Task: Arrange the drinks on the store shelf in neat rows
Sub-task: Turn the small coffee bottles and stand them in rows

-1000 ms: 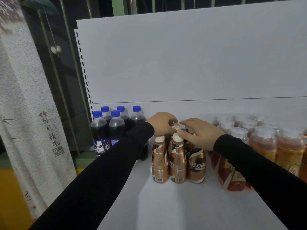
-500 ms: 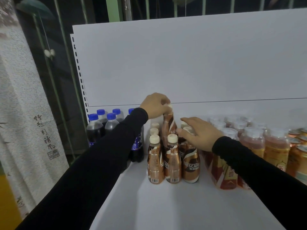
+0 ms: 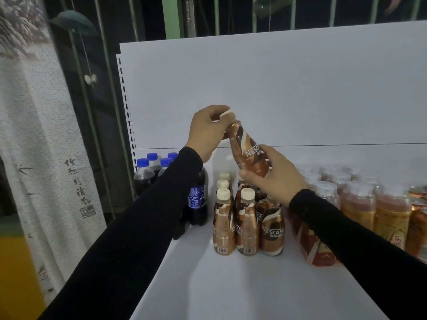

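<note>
Reading from the shelf's front edge toward its back panel
Shelf front: bare white shelf [image 3: 231, 289] board runs from the front edge up to the drinks, with both black sleeves crossing it
Front row: three standing coffee bottles [image 3: 247, 225] side by side near the middle of the shelf, more cream caps lined up behind them toward the back
Right hand: right hand [image 3: 275, 176] has come up off the caps it was resting on a second ago and now cups the lower body of the lifted coffee bottle [image 3: 248, 150], fingers curled round it
Left hand: left hand [image 3: 208, 131] pinches the cream cap at the top, fingers closed on it
Lifted bottle: a second ago it stood among the pack; half a second ago it was only part way up, and now it is wholly clear of the caps, tilted with its cap leaning left, held in the air above the pack's back rows
Left end: cola bottles [image 3: 147, 174] with blue caps, partly hidden by the left sleeve
Right end: orange tea bottles [image 3: 390, 211] in rows (those furthest back are blurred)
Meaning: one bottle has been pulled out of the cluster, probably to be reset in a straighter file; which slot it is bound for I cannot tell
Risk: its base hangs just over the standing caps, so a low swing could knock them
</note>
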Demonstrator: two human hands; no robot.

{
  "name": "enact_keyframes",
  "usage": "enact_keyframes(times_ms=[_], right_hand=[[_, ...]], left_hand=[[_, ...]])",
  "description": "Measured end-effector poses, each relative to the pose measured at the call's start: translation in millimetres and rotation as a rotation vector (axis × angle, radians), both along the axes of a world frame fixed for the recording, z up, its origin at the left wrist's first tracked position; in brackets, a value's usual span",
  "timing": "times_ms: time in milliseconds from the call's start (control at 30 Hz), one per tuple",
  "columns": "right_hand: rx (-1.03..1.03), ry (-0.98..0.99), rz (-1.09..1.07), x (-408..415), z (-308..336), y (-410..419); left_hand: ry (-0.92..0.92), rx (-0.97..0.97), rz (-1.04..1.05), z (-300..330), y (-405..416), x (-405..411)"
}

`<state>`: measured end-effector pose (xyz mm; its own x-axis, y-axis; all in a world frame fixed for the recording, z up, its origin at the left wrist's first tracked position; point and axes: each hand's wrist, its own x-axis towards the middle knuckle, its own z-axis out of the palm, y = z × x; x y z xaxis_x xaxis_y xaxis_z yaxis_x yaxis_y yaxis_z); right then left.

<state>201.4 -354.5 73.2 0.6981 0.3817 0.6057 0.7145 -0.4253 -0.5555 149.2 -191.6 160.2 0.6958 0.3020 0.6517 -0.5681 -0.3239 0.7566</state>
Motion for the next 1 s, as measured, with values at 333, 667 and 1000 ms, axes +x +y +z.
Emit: enact_keyframes(times_ms=[333,667,1000], right_hand=[[0.353,0.455,0.389,-30,-13,-7],[0.427,0.915,0.776,-34,-51,-13],[0.243,0.619,0.546,-44,-56,-22]], left_hand=[[0.118,-0.153,-0.160,-18,3,-18],[0.251,-0.190,-0.321,-57,1,-34],[0.193,-0.134,-0.130,-82,-13,-38]])
